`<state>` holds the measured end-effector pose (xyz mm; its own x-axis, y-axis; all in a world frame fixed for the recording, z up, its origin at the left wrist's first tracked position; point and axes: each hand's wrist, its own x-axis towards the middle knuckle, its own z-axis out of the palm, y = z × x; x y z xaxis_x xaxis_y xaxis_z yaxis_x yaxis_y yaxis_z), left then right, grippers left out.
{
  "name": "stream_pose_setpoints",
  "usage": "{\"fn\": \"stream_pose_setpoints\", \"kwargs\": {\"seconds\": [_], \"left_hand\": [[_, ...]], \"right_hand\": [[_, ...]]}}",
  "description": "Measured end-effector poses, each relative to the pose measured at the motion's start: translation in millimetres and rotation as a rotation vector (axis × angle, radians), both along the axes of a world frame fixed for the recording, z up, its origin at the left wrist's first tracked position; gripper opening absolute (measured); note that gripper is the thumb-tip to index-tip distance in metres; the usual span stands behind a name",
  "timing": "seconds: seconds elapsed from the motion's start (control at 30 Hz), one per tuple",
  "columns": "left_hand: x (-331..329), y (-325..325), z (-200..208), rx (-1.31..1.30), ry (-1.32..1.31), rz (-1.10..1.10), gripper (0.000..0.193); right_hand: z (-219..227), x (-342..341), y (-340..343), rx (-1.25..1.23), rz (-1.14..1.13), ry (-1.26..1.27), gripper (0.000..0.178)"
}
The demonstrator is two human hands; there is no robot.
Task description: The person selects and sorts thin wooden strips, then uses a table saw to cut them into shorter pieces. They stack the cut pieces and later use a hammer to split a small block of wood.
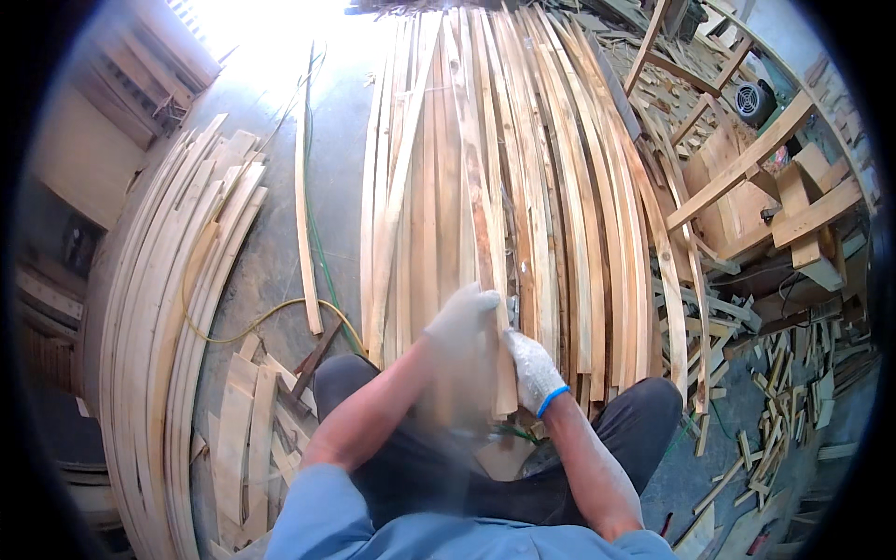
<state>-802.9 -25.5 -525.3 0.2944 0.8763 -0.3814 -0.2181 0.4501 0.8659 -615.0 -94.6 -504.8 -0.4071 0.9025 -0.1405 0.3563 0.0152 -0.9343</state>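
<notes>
A long, pale wooden strip [505, 385] runs away from me over the pile, its near end between my knees. My left hand [461, 312], in a white work glove, is closed over it from the left; a hazy smear blurs this hand. Lower down, my right hand [534, 362], in a white glove with a blue cuff, grips the strip's right side near that end. Its fingertips are partly hidden behind the wood. Beneath and around both hands lie many long wooden strips [583, 233], side by side on the floor.
At left, more long boards [154, 308] are stacked beside short offcuts [245, 420]. A yellow hose [245, 333] and one lone strip [306, 205] lie between the piles. A wooden frame [747, 173], a round motor [749, 101] and scattered scraps [765, 457] are on the right.
</notes>
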Motion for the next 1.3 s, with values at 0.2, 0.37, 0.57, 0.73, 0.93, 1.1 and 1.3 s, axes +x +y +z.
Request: {"fn": "stream_pose_setpoints", "kwargs": {"seconds": [0.2, 0.37, 0.57, 0.73, 0.93, 1.1, 1.3], "left_hand": [[15.2, 1.6, -5.7, 0.023, 0.104, 0.001, 0.029], [7.8, 2.6, 0.7, -0.048, -0.028, 0.081, 0.029], [14.0, -1.6, 41.6, -0.188, -0.100, 0.404, 0.035], [8.4, -3.8, 40.0, -0.185, -0.352, 0.457, 0.040], [-27.3, 13.2, -34.5, -0.036, 0.502, 0.111, 0.049], [-102.9, 16.4, -83.8, -0.210, 1.335, 0.410, 0.046], [-153.6, -28.7, -167.7, -0.472, 1.593, 0.243, 0.080]], "right_hand": [[-16.1, 3.8, -7.9, -0.180, -0.205, 0.207, 0.042], [-38.6, 0.3, -8.7, -0.116, -0.156, 0.024, 0.039], [-18.7, -30.8, -24.8, -0.061, -0.189, -0.043, 0.035], [49.2, -47.2, -23.3, -0.161, -0.230, -0.164, 0.038], [-27.6, -49.5, -26.4, -0.236, -0.089, -0.237, 0.045], [-63.6, -60.9, -24.8, -0.205, 0.374, -0.517, 0.047], [-87.6, -90.0, -24.3, 0.034, 0.574, -0.575, 0.033]]}}
